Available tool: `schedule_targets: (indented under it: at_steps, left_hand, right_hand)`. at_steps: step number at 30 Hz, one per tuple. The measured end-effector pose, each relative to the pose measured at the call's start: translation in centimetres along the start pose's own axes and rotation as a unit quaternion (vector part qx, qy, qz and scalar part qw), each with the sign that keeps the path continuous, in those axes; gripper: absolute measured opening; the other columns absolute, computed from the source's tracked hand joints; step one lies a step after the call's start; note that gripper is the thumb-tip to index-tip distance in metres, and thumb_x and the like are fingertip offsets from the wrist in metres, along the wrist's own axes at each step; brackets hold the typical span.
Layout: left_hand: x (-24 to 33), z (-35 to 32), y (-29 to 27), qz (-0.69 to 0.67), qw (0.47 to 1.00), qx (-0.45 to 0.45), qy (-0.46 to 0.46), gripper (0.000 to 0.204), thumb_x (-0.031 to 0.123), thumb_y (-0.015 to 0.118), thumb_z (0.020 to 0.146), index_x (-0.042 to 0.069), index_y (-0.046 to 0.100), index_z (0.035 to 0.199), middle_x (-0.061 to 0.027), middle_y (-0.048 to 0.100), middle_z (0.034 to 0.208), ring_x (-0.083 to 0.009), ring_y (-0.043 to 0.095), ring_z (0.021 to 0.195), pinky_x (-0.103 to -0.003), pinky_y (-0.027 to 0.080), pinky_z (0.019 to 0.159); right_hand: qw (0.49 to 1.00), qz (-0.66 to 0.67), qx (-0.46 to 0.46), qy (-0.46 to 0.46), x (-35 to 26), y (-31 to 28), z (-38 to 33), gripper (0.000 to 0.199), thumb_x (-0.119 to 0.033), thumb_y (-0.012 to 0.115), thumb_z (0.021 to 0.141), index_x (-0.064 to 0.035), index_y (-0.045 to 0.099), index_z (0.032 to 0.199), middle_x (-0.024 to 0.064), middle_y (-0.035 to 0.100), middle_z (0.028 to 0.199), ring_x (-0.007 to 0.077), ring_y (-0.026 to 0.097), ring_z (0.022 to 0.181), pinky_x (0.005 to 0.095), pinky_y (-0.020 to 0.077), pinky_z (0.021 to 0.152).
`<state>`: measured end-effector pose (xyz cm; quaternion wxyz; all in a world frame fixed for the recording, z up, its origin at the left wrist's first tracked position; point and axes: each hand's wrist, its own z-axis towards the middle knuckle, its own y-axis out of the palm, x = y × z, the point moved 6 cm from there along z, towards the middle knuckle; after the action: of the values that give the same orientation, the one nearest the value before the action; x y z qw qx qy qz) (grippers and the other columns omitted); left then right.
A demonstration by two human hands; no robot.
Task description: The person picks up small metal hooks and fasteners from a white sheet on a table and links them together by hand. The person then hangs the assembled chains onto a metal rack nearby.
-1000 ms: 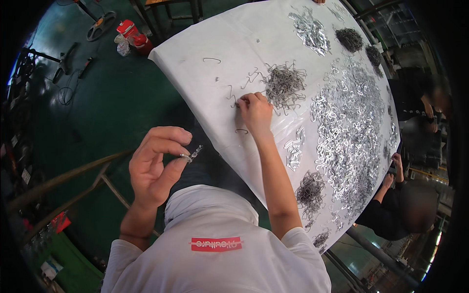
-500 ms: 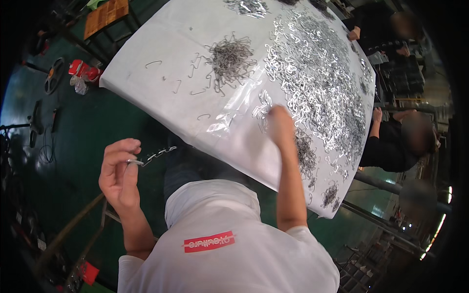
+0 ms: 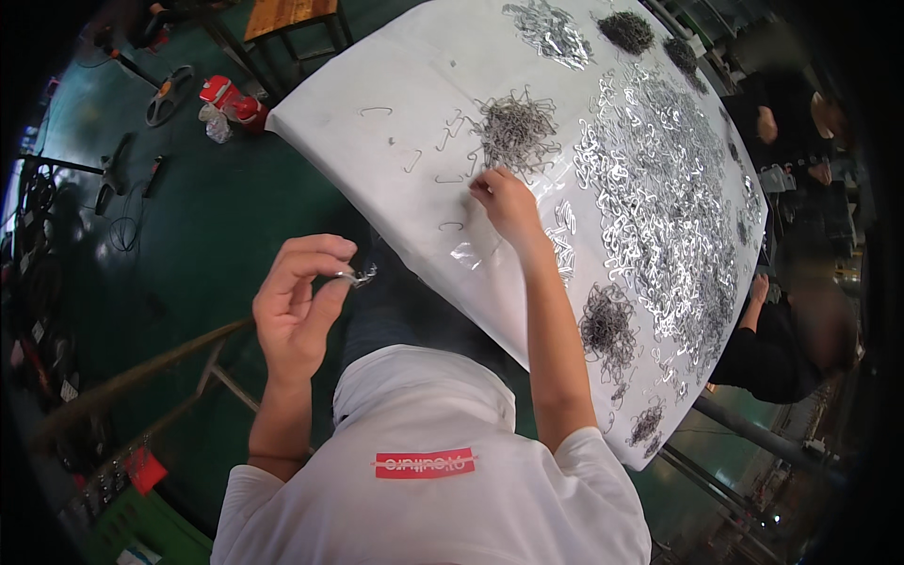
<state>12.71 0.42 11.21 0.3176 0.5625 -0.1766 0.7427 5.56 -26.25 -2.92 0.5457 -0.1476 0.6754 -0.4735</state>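
Observation:
My left hand (image 3: 299,306) is raised off the table's near edge, thumb and fingers pinched on several small shiny metal clips (image 3: 360,276) that stick out past the fingertips. Over the white-covered table (image 3: 339,122), my right hand (image 3: 510,205) reaches to the near side of a heap of thin dark wire hooks (image 3: 518,132). Its fingertips are drawn together low over the sheet; whatever lies between them is too small to make out. A few single wire hooks (image 3: 450,226) lie loose to the left of that hand. Beside my right forearm is a small group of shiny clips (image 3: 565,235).
A broad spread of shiny clips (image 3: 659,198) covers the table's right half. More dark heaps lie at the near right (image 3: 607,325) and far end (image 3: 626,33). People work along the right edge. A wooden stool (image 3: 292,17) and red containers (image 3: 235,104) stand at the left.
My right hand has moved left and away from me, from the small shiny group to the dark wire heap. The chain of clips at my left hand now looks shorter. The whole view has shifted.

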Motion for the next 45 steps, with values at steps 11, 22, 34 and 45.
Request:
schedule_targets:
  at_steps: [11,22,34,45]
  left_hand:
    - [-1.3,0.0,4.9,0.047,0.998,-0.019,-0.03,0.012,-0.003,0.064,0.078,0.0,0.063,0.09,-0.0063,0.063,0.094,-0.0133,0.058,0.085,-0.025,0.044,0.078]
    - [-1.6,1.1,12.7,0.071,0.992,-0.1,0.007,0.012,0.0,0.064,0.08,0.003,0.064,0.091,-0.0057,0.063,0.094,-0.0174,0.06,0.086,-0.029,0.046,0.077]
    - [-1.4,1.5,18.6,0.111,0.986,-0.109,0.056,0.012,-0.002,0.066,0.077,0.002,0.064,0.088,-0.007,0.063,0.089,-0.0199,0.061,0.084,-0.03,0.048,0.074]
    - [-9.2,6.5,11.1,0.242,0.968,-0.039,0.046,0.009,0.007,0.067,0.079,0.007,0.068,0.088,-0.0075,0.062,0.1,-0.0218,0.058,0.099,-0.032,0.044,0.086]
  right_hand:
    - [0.992,0.083,-0.01,0.093,-2.6,-1.3,-1.6,0.012,-0.01,0.06,0.083,0.0006,0.059,0.088,0.0141,0.063,0.088,0.0221,0.061,0.077,0.0354,0.049,0.07]
    - [0.784,0.591,0.124,0.144,-9.2,-11.4,-12.9,0.012,-0.013,0.064,0.085,-0.0026,0.062,0.091,0.0019,0.06,0.082,0.0067,0.051,0.069,0.0202,0.0373,0.057]
    - [0.771,0.559,0.283,0.12,-5.5,-13.3,-14.9,0.008,-0.01,0.06,0.089,-0.0037,0.057,0.093,-0.0018,0.054,0.089,0.0042,0.046,0.077,0.0195,0.0377,0.067]
    - [0.775,0.502,0.382,0.02,-5.3,-15.4,-16.0,0.005,0.002,0.057,0.087,-0.0028,0.056,0.089,0.0008,0.051,0.097,0.0073,0.049,0.084,0.0207,0.0399,0.073]
